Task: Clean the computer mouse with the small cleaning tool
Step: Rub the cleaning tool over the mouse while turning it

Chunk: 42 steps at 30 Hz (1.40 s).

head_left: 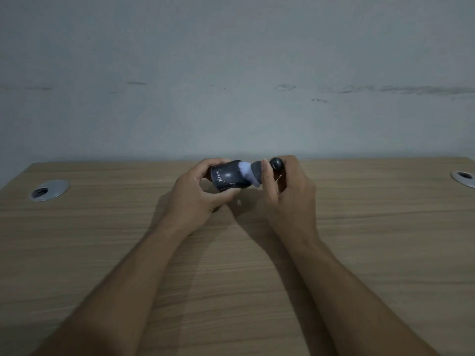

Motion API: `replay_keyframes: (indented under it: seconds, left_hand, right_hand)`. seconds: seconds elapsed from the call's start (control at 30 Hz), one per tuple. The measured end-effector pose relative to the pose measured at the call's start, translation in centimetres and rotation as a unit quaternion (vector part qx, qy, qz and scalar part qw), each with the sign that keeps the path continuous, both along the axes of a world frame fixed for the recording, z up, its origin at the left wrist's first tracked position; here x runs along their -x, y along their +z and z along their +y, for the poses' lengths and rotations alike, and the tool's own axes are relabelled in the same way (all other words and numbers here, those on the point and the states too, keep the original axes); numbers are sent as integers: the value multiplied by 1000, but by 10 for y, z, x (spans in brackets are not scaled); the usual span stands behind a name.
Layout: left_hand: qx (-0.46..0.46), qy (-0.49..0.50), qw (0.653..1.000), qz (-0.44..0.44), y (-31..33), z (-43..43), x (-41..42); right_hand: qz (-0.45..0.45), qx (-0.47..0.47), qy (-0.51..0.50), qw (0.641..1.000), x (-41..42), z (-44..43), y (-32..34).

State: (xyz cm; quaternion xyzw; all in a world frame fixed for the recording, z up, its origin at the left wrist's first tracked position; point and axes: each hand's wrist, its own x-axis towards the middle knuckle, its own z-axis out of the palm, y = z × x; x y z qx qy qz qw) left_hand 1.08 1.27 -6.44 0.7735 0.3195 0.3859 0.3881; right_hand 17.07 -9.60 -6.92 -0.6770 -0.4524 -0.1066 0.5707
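A dark, glossy computer mouse (226, 178) with white lettering is held above the wooden desk (231, 265) in my left hand (198, 194), thumb below and fingers curled over its far side. My right hand (290, 191) grips a small cleaning tool (253, 173) with a dark rounded knob at its outer end and a pale, soft head. That pale head presses against the right end of the mouse. Part of the tool's handle is hidden by my fingers.
A round silver cable grommet (49, 190) sits in the desk at the left, and another grommet (464, 178) at the right edge. A grey wall (231, 73) rises directly behind the desk's far edge.
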Motion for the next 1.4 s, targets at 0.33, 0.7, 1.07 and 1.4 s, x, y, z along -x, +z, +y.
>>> replay_keyframes:
  seconds: [0.33, 0.7, 1.07, 1.4]
  left_hand:
    - [-12, 19, 1000, 18, 0, 1, -1]
    - [-33, 36, 998, 39, -1, 1, -3]
    - [-54, 54, 996, 44, 0, 0, -4]
    - [2, 60, 998, 11, -2, 3, -5]
  right_hand:
    - [-29, -12, 2, 1000, 5, 3, -1]
    - [-46, -18, 6, 999, 8, 5, 1]
    - [-57, -31, 4, 998, 9, 5, 1]
    - [-39, -13, 8, 999, 6, 2, 2]
